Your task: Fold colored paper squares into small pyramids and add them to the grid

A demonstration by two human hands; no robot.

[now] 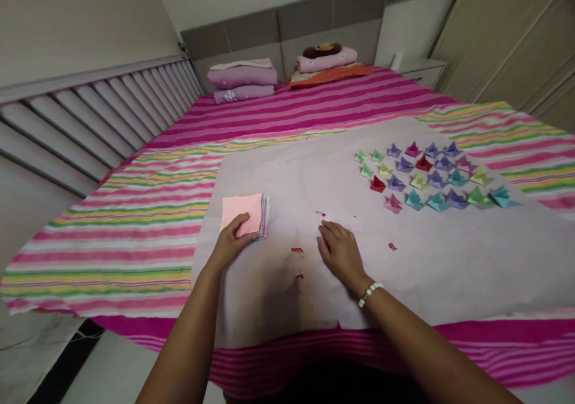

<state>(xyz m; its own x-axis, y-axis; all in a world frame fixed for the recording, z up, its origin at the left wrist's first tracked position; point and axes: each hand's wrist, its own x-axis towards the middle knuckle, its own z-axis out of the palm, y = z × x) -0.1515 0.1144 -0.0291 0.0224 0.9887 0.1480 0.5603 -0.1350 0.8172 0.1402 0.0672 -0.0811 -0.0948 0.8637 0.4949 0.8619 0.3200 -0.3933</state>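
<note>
A: Where do we have the stack of square papers [242, 204]?

B: We have it at the left of the pale sheet [287, 179], which is spread over the striped bed cover [148, 206]. The top square is pink, with other colours showing at the right edge.

A: And our left hand [228, 246]?

B: It grips the stack at the near side, one digit across the top square and another along the near edge. We can't tell whether the stack touches the sheet beneath it.

A: What about our right hand [340, 251]?

B: We have it open, palm down near the middle of the sheet, fingers loosely bent, thumb apart. A small red scrap [322, 214] lies just beyond its fingertips, and we see a white beaded bracelet [369, 292] on the wrist.

A: Anything else on the sheet?

B: At the far right we see folded paper shapes [420, 181] in loose rows: purple, green, red, pink, yellow and blue. More red bits [297, 250] lie between our hands.
</note>
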